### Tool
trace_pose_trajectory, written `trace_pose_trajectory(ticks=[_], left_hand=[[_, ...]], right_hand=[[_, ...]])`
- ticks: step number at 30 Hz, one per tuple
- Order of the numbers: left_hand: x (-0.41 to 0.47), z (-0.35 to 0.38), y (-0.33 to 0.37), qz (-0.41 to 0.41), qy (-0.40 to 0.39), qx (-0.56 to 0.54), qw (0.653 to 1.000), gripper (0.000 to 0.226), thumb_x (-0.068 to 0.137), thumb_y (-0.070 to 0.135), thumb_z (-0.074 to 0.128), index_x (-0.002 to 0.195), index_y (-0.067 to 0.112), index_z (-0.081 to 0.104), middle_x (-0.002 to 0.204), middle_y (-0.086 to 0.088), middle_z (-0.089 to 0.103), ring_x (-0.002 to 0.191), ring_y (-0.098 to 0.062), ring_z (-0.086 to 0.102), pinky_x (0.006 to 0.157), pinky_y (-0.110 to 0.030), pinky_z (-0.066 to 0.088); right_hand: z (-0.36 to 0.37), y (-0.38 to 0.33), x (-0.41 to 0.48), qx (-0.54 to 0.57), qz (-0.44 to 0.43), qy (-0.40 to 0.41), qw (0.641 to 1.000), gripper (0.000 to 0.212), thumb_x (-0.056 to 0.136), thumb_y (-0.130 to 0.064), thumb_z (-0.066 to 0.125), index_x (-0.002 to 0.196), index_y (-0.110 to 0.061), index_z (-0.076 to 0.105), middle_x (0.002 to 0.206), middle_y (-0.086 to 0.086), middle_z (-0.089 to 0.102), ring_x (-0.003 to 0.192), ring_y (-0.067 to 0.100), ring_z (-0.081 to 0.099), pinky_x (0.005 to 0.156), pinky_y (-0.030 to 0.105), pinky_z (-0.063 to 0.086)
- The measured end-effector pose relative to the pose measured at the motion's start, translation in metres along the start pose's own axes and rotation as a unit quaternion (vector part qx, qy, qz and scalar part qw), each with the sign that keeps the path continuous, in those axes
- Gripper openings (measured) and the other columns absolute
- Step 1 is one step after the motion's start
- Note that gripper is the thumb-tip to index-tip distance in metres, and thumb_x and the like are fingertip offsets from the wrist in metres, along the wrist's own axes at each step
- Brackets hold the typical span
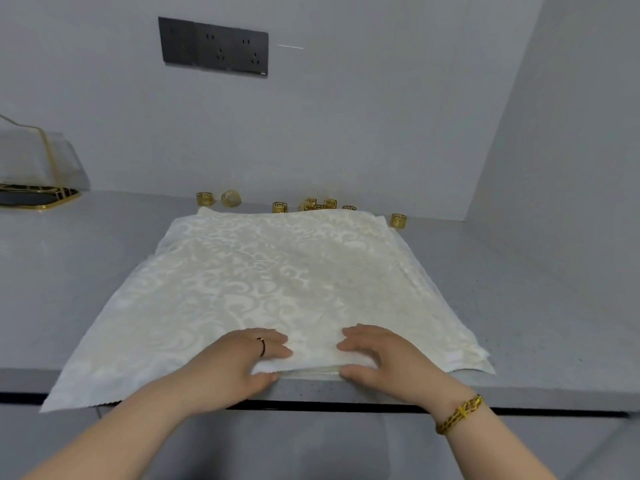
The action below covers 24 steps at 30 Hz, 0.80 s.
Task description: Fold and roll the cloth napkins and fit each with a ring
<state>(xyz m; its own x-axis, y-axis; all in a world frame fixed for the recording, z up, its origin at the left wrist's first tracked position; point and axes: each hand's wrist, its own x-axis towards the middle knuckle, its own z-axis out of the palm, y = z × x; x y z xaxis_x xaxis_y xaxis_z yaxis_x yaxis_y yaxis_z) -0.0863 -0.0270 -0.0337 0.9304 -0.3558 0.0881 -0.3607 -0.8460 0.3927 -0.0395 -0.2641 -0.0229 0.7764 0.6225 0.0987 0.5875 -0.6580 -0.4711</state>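
Note:
A cream napkin [273, 278] with a pale swirl pattern lies spread on the grey counter [519, 306], apparently on top of other napkins whose edges show at the right. At its near edge my left hand [242, 362] and my right hand [384, 358] grip a small fold of the cloth, fingers on top and thumbs under it. Several gold napkin rings [320, 204] stand along the back wall behind the napkin, one [398, 221] at its far right corner. A napkin roll fitted with a ring [231, 198] lies next to a ring at the back left.
A clear cover with gold trim on a dark gold-rimmed tray [38, 195] stands at the far left. A black socket panel [213, 46] is on the back wall. A side wall closes the counter on the right. The counter's front edge runs just under my wrists.

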Motion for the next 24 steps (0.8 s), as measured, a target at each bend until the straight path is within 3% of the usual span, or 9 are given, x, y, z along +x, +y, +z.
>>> trace_pose_trajectory(ticks=[2,4,7,10,13,16,19,22,24], left_hand=[[-0.001,-0.010,-0.003,-0.018,-0.006,-0.050,0.999,0.033,0.069,0.055,0.038,0.100,0.054,0.047,0.105,0.047,0.038,0.109,0.024,0.035,0.101,-0.003,0.025],[-0.003,-0.024,-0.010,-0.051,0.006,-0.069,0.996,0.010,0.074,0.044,0.047,0.079,0.052,0.050,0.089,0.041,0.057,0.094,0.018,0.051,0.092,-0.010,0.039],[-0.008,-0.046,-0.025,-0.107,0.015,-0.019,0.994,0.025,0.088,0.027,0.054,0.068,0.041,0.052,0.078,0.022,0.063,0.083,0.000,0.057,0.077,-0.014,0.041],[-0.019,-0.065,-0.037,-0.172,0.023,0.115,0.978,0.009,0.090,0.036,0.049,0.080,0.035,0.050,0.086,0.017,0.052,0.087,-0.005,0.049,0.064,-0.012,0.035],[-0.033,-0.077,-0.057,-0.247,0.019,0.167,0.954,0.015,0.087,0.041,0.052,0.076,0.037,0.042,0.081,0.017,0.047,0.083,-0.007,0.048,0.056,-0.010,0.031],[-0.042,-0.087,-0.087,-0.318,0.066,0.048,0.945,0.018,0.080,0.031,0.066,0.066,0.021,0.061,0.070,0.006,0.058,0.073,-0.016,0.056,0.059,-0.023,0.037],[-0.047,-0.093,-0.103,-0.345,0.181,-0.152,0.908,0.017,0.074,0.012,0.074,0.063,0.000,0.069,0.061,-0.008,0.063,0.066,-0.025,0.057,0.060,-0.027,0.039],[-0.048,-0.086,-0.106,-0.360,0.260,-0.283,0.850,0.015,0.077,0.014,0.070,0.070,0.001,0.066,0.072,-0.012,0.065,0.066,-0.025,0.056,0.058,-0.026,0.041],[-0.045,-0.079,-0.111,-0.372,0.299,-0.279,0.833,0.022,0.080,0.019,0.068,0.067,0.002,0.063,0.070,-0.008,0.062,0.064,-0.024,0.055,0.054,-0.024,0.043]], right_hand=[[-0.005,0.004,0.001,-0.006,0.010,0.000,1.000,0.040,0.084,-0.041,0.058,0.120,-0.023,0.057,0.134,-0.014,0.044,0.128,-0.001,0.032,0.094,-0.002,0.015],[-0.012,0.008,-0.001,-0.003,0.019,0.017,1.000,0.026,0.088,-0.021,0.056,0.113,-0.019,0.063,0.125,-0.010,0.054,0.119,0.000,0.043,0.094,0.003,0.024],[-0.028,0.015,-0.007,0.029,0.074,0.040,0.996,0.018,0.087,-0.013,0.057,0.091,-0.026,0.069,0.093,-0.018,0.062,0.090,-0.011,0.054,0.086,0.007,0.038],[-0.044,0.030,-0.016,0.039,0.117,0.068,0.990,0.033,0.086,-0.011,0.059,0.067,-0.037,0.059,0.066,-0.023,0.063,0.076,-0.019,0.054,0.071,0.003,0.040],[-0.056,0.046,-0.022,0.066,0.162,0.097,0.980,0.032,0.086,-0.010,0.059,0.057,-0.025,0.060,0.049,-0.018,0.057,0.055,-0.004,0.051,0.055,0.009,0.037],[-0.062,0.054,-0.025,0.119,0.206,0.112,0.965,0.033,0.086,-0.009,0.059,0.054,-0.009,0.049,0.051,-0.003,0.039,0.046,0.006,0.033,0.047,0.016,0.024],[-0.060,0.061,-0.024,0.186,0.244,0.151,0.940,0.026,0.085,-0.011,0.060,0.061,-0.001,0.055,0.059,0.006,0.046,0.055,0.017,0.041,0.050,0.021,0.029],[-0.057,0.061,-0.020,0.269,0.277,0.176,0.906,0.019,0.084,-0.015,0.061,0.071,-0.003,0.055,0.067,0.012,0.050,0.063,0.022,0.047,0.059,0.029,0.034],[-0.056,0.060,-0.014,0.269,0.286,0.189,0.900,0.029,0.085,-0.016,0.060,0.062,-0.009,0.044,0.058,0.007,0.042,0.052,0.016,0.040,0.054,0.026,0.031]])
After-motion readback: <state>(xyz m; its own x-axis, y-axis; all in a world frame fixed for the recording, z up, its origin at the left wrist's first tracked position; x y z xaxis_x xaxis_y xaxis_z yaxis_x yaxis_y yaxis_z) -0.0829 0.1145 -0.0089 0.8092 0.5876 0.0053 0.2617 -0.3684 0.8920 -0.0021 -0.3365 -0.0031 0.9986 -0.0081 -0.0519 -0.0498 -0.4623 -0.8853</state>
